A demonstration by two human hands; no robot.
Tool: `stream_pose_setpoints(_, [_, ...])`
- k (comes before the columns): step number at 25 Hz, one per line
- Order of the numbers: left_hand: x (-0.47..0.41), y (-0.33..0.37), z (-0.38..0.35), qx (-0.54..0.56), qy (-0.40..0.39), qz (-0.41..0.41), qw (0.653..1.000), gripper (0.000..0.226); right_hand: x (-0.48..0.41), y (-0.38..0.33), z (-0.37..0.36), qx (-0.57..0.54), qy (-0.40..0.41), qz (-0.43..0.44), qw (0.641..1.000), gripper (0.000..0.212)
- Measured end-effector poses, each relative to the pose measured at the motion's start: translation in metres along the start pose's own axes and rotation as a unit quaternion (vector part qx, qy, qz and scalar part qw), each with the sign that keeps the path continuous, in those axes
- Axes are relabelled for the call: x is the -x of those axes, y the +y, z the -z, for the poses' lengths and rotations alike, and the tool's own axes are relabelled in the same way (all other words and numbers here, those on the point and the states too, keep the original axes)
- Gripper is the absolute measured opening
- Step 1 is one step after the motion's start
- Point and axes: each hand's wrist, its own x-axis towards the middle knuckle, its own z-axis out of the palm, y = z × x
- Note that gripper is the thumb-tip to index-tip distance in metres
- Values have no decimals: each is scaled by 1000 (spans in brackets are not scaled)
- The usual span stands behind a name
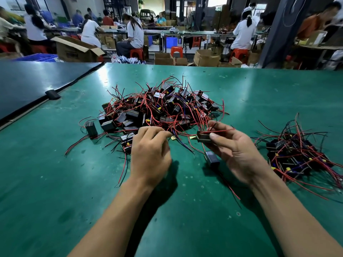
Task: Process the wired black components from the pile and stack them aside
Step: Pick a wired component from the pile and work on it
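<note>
Lower centre: left hand [150, 154], fingers curled at loose wires, grip unclear. Right hand [235, 154] pinches one black component [204, 137]. Centre: pile [159, 108] on green table [55, 182]. Right edge: smaller stack [297, 156]. Upper left: cardboard box [74, 51], print illegible.

My left hand [150, 154] is palm down, fingers curled into a pinch. My right hand [235, 154], palm turned inward, grips a black component [203, 136].

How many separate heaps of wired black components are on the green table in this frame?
2. The big pile lies at the centre of the table, beyond the left hand; the smaller stack lies right of the right hand. A few loose pieces lie outside both.
</note>
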Motion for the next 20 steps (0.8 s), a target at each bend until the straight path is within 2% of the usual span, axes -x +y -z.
stream_pose_setpoints(2, [4,23,2,72,26,30,997,13,2,5,-5,16,-16,14,1000,40])
stream_pose_setpoints(3, [5,32,2,150,13,84,985,15,3,7,-7,27,-27,25,999,38])
stream_pose_setpoints(4, [4,38,1,232,-14,152,961,15,4,9,-9,41,-37,37,998,36])
stream_pose_setpoints(6, [3,45,-1,368,-74,258,890,12,6,13,-11,62,-56,43,996,34])
stream_pose_setpoints(9, [1,42,1,487,-135,318,802,10,6,16,-13,84,-69,32,994,33])
stream_pose_setpoints(11, [0,38,3,521,-150,342,768,9,6,15,-11,82,-70,20,994,28])
stream_pose_setpoints(13, [0,33,4,525,-164,353,757,10,8,14,-9,104,-72,13,992,26])
stream_pose_setpoints(17, [1,29,6,490,-206,322,784,14,9,17,-10,217,-78,43,972,18])
stream_pose_setpoints(20, [3,31,5,454,-203,323,805,11,9,19,-10,241,-80,62,965,11])
